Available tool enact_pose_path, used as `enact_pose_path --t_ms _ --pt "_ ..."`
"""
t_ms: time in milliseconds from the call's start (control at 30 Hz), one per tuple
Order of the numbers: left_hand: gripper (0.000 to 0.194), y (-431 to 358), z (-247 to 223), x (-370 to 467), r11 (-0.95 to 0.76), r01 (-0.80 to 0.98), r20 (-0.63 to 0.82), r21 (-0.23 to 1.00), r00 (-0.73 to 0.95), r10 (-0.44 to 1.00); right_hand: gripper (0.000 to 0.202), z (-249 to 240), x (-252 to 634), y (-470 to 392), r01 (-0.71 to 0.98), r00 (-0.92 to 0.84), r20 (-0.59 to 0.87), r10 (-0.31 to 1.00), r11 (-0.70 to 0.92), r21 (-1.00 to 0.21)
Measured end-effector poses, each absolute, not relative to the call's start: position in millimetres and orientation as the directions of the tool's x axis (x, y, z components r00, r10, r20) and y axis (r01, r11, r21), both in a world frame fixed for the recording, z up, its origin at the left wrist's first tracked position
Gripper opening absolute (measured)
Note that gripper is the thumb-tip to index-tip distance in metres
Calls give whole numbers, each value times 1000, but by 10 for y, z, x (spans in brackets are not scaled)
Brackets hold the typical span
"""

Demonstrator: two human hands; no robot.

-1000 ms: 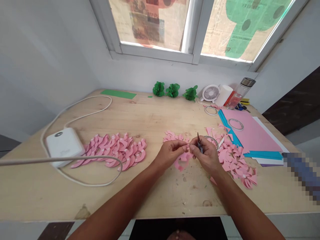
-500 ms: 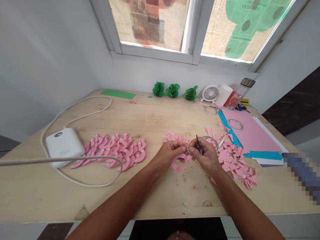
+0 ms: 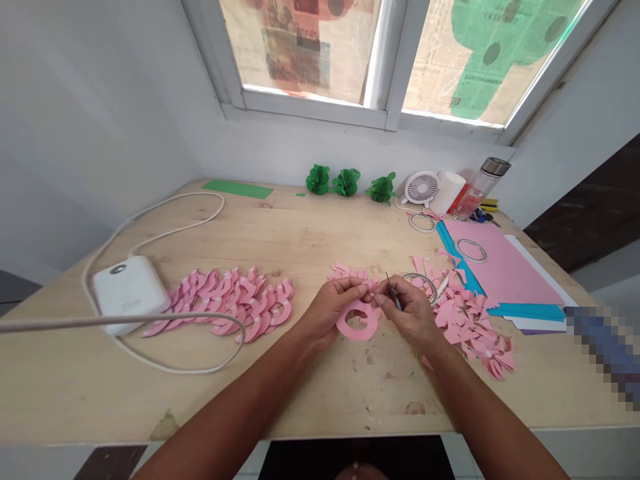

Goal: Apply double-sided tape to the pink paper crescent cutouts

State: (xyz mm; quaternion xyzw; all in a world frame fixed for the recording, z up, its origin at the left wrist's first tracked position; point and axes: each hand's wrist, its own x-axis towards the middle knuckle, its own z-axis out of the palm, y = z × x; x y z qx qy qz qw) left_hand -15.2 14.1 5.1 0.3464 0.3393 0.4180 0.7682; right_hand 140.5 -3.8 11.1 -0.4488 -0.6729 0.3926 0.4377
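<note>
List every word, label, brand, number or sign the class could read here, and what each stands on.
No text is readable.
White rounded plastic box: faint marking on top, too small to read.
Tan printed paper with reddish shapes, left window pane: print too blurred.
Tan printed paper with green shapes, right window pane: also too blurred.

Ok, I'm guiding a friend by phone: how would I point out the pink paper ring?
Over the wooden table in front of the window, find the left hand and right hand close together. The pink paper ring shows between them. Unlike the curved pink pieces at left and the pink scraps at right, it is held and has a wide opening.
</note>
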Motion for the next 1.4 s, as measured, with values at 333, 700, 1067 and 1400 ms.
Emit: enact_pose_path --t_ms 333,700,1067,1400 --pt "21 128 50 -116 308 -353 -191 883 329 925 16 66 1375 2 340 -105 202 974 226 -913" --pt "18 120 13 -107 337 -368 -210 867 343 916 15 30 1361 13 323 -6 137 991 132 -937" --pt "17 118 -3 -83 345 -382 -225 857 325 919 13 26 1356 15 323 13 130 991 119 -939" --pt "17 124 -43 -65 325 -389 -220 862 290 931 15 17 1345 14 362 43 159 986 133 -923"
